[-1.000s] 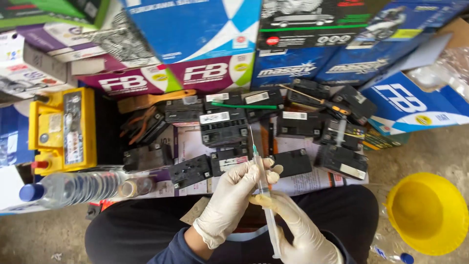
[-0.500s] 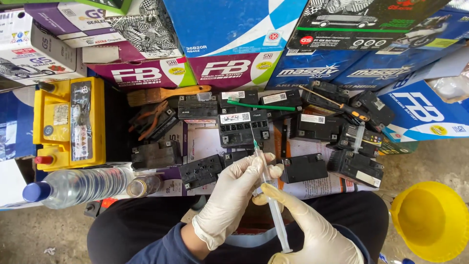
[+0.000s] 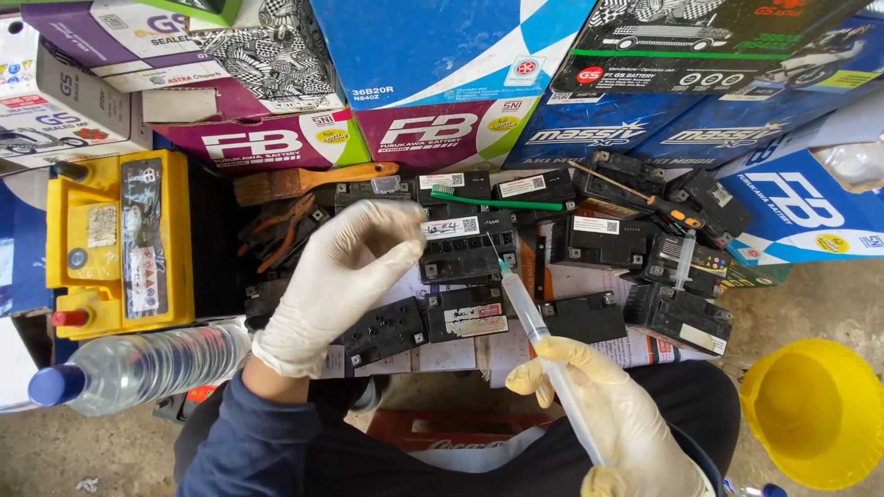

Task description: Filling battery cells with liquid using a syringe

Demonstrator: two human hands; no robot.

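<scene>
Head view: boxes [image 3: 442, 83] wall off the top edge, so no room up there. Yellow battery [image 3: 120, 244] sits left, yellow bowl [image 3: 815, 414] lower right, water bottle [image 3: 138, 368] lies lower left. Small black batteries [image 3: 470, 248] fill the middle ground, packed close; the only open floor is bottom left and far right. Change from a second ago: left hand [image 3: 345, 271] has let go of the syringe [image 3: 543, 359] and lifted over the batteries, fingers loosely curled, holding nothing I can see. Right hand [image 3: 612, 414] alone now grips the syringe barrel, needle tip pointing up-left at a battery top. Reads as one-handed aiming.
</scene>
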